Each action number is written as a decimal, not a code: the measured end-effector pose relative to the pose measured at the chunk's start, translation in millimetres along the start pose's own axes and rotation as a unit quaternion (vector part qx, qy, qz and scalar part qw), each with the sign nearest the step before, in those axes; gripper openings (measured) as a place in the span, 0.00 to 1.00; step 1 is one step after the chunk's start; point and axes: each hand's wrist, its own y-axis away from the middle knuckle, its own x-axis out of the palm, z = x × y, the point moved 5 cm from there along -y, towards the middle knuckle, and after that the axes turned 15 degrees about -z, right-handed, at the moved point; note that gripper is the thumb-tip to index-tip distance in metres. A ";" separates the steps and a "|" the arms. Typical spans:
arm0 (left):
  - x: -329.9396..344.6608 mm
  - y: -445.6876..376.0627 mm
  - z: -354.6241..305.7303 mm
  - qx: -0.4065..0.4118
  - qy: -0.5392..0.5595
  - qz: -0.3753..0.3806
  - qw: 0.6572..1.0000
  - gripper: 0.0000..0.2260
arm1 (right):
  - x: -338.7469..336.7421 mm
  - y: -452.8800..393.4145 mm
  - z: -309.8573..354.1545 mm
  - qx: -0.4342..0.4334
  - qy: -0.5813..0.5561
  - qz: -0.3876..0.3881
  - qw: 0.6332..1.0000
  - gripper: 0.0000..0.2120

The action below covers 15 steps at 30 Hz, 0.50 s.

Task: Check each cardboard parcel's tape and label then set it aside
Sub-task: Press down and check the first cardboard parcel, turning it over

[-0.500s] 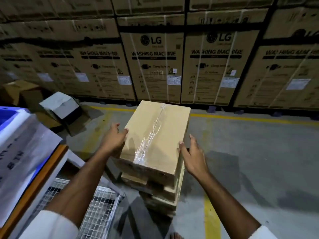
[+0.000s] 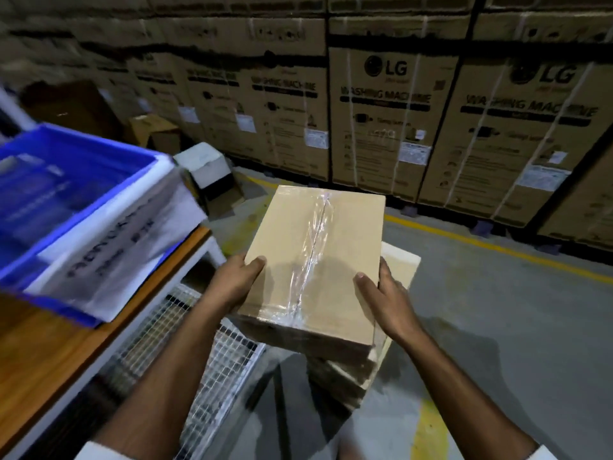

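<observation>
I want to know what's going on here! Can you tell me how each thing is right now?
Top parcel: sealed with clear tape, gripped at both sides.
Left hand: gripping the parcel's left edge.
Right hand: gripping the parcel's right edge.
Parcel stack: piled on the floor beneath.
Blue crate: open-topped, on the wooden table.
Small white box: flap open, on the floor.

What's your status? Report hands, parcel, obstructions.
Left hand and right hand both grip the top parcel, thumbs on top. Clear tape runs down its middle; no label showing. More parcels stacked beneath. Nothing in the way.
</observation>
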 end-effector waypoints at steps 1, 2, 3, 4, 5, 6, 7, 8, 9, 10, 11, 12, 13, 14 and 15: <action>-18.7 13.1 10.0 -0.002 0.006 -0.023 1.000 0.16 | 3.9 10.4 7.9 -0.014 -0.004 0.013 1.000 0.31; -40.2 30.5 22.9 -0.007 0.012 -0.046 0.999 0.15 | 10.5 24.2 18.0 -0.031 -0.013 0.029 0.999 0.31; -63.6 49.8 35.2 -0.010 0.016 -0.068 0.997 0.15 | 16.9 38.5 29.3 -0.039 -0.024 0.045 0.998 0.30; -86.7 71.3 48.9 -0.013 0.015 -0.087 0.996 0.15 | 24.3 55.1 40.4 -0.044 -0.039 0.062 0.996 0.28; -109.7 93.1 65.4 -0.023 0.018 -0.105 0.994 0.16 | 33.0 71.9 49.5 -0.046 -0.051 0.080 0.994 0.23; -126.6 110.9 80.9 -0.036 0.028 -0.119 0.992 0.17 | 39.7 85.2 56.9 -0.051 -0.061 0.100 0.992 0.18; -149.5 134.6 99.5 -0.055 0.040 -0.137 0.988 0.18 | 50.2 104.6 65.5 -0.052 -0.068 0.121 0.989 0.14; -170.6 158.3 116.8 -0.073 0.046 -0.152 0.985 0.20 | 61.2 123.4 72.1 -0.052 -0.077 0.142 0.986 0.11; -190.5 183.5 130.3 -0.093 0.049 -0.172 0.980 0.21 | 71.2 142.1 77.9 -0.055 -0.079 0.160 0.982 0.11; -209.0 207.5 145.4 -0.110 0.053 -0.194 0.973 0.22 | 80.7 161.4 85.7 -0.065 -0.079 0.182 0.978 0.13; -224.5 228.7 156.0 -0.126 0.055 -0.215 0.967 0.23 | 87.5 177.4 93.3 -0.081 -0.074 0.201 0.973 0.15; -243.3 252.7 170.0 -0.143 0.058 -0.241 0.958 0.22 | 98.5 197.2 103.9 -0.102 -0.066 0.223 0.967 0.19; -261.8 275.3 180.6 -0.156 0.064 -0.267 0.949 0.20 | 109.1 214.6 115.0 -0.119 -0.056 0.245 0.961 0.23; -277.4 293.9 191.6 -0.163 0.071 -0.291 0.940 0.19 | 118.8 231.3 127.0 -0.133 -0.054 0.270 0.952 0.26; -292.4 311.0 201.4 -0.169 0.075 -0.313 0.932 0.17 | 131.2 246.4 137.6 -0.137 -0.057 0.299 0.943 0.27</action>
